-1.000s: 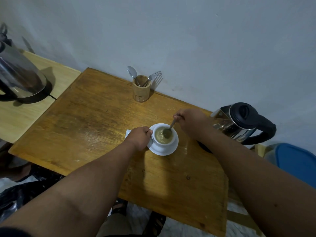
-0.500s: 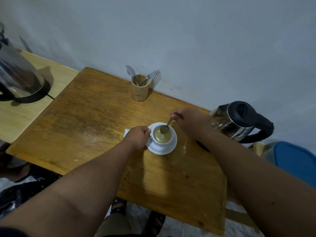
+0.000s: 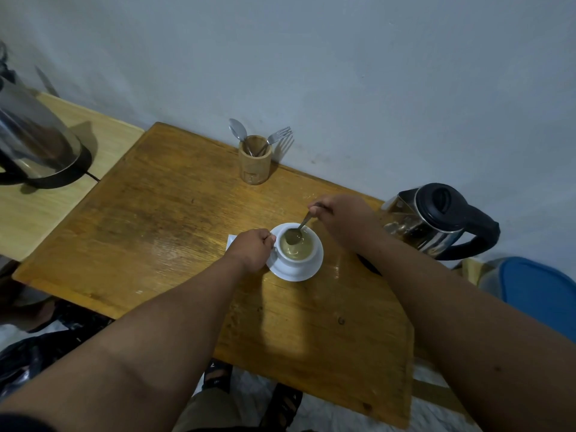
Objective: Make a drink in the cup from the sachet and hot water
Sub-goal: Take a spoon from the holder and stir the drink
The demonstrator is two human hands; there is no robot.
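Observation:
A white cup holding pale greenish-brown liquid stands on a white saucer near the middle of the wooden table. My left hand is closed on the cup's left side, where its handle is hidden. My right hand pinches the handle of a metal spoon, whose bowl sits at the liquid's far left edge. A white corner of the sachet shows just left of my left hand; the rest is hidden. A steel kettle with a black lid and handle stands to the right of my right hand.
A wooden holder with a spoon and a fork stands at the table's far edge by the wall. A second kettle sits on a lighter side table at the left. A blue object is beyond the table's right edge.
The spoon's bowl has moved around inside the cup, from the right side to the far left, with my right hand shifting slightly. My left hand has stayed on the cup.

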